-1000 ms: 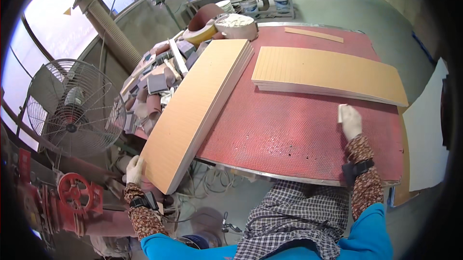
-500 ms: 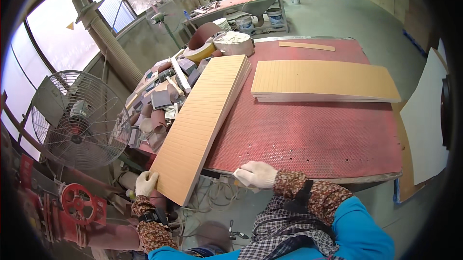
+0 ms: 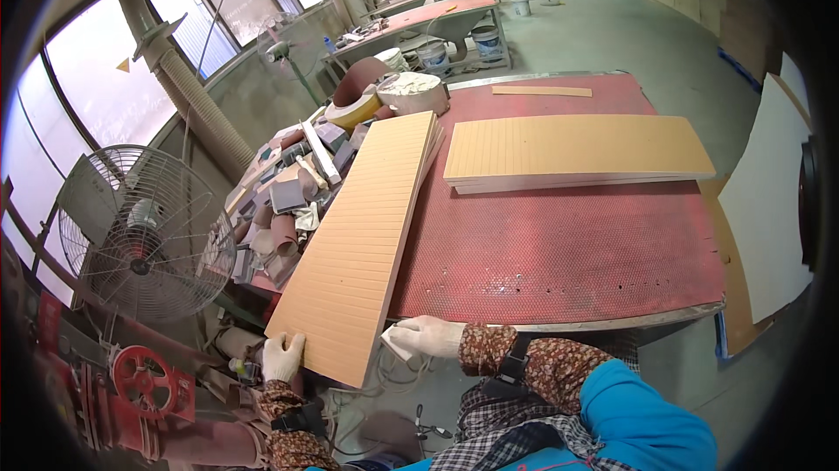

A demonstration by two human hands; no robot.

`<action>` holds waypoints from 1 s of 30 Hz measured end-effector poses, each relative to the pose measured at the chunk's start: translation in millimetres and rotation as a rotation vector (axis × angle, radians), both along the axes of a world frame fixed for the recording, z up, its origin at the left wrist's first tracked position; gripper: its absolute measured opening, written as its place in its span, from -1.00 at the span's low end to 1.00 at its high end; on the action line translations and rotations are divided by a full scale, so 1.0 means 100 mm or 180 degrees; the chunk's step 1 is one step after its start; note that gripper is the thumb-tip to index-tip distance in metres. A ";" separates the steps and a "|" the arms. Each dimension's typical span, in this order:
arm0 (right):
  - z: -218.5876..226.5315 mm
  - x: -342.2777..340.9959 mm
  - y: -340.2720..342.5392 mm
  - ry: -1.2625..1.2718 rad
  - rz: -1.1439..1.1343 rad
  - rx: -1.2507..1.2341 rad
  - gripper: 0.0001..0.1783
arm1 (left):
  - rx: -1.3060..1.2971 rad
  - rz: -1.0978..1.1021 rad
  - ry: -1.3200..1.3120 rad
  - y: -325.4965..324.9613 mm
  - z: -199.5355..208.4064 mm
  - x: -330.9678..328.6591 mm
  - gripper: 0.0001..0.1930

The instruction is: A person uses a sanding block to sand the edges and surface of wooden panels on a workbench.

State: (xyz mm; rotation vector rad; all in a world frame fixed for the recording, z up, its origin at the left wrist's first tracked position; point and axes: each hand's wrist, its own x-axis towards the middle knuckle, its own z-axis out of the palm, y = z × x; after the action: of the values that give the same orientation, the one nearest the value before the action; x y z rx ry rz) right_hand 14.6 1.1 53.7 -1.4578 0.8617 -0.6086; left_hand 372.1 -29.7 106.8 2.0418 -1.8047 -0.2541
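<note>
A long tan board [image 3: 354, 248] with fine crosswise grooves lies on top of a stack at the table's left, its near end jutting past the table edge. My left hand [image 3: 282, 357], in a white glove, is closed on its near left corner, the fingers over the top face. My right hand [image 3: 428, 336], gloved too, grips a small pale block [image 3: 397, 343] close beside the board's right long edge; whether the block touches the edge I cannot tell. Lower boards [image 3: 432, 159] of the stack show at the far right side.
A second stack of tan boards [image 3: 577, 148] lies crosswise on the red textured table [image 3: 542, 244], with a thin strip [image 3: 542, 92] behind it. Sanding blocks and rolls [image 3: 287, 196] clutter the left side. A caged fan [image 3: 140, 235] and red valve wheel [image 3: 142, 379] stand left.
The top board has shifted toward me and slightly out of line with those beneath. My right hand has moved left with the pale block to the board's edge; my left hand keeps its corner.
</note>
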 end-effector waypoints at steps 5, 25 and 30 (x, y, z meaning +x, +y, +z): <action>-0.01 0.07 0.18 -0.0261 -0.0129 0.0084 -0.39 | 0.0107 0.0228 -0.0019 0.33 0.02 -0.35 -0.42; -0.03 -2.34 1.69 -0.2056 -0.2467 0.0496 -0.51 | 0.3029 -0.1124 0.4081 1.02 -0.62 -2.67 -0.36; -0.36 -2.44 2.31 -0.3118 -0.3001 0.0819 -0.49 | 0.3684 -0.1572 0.4400 1.22 -0.70 -3.41 -0.34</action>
State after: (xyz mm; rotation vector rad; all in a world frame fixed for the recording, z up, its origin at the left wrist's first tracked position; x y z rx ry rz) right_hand -229.2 232.4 17.6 -0.3053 0.7281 -1.6549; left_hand 30.8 92.1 36.9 1.0017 -1.0933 -2.4925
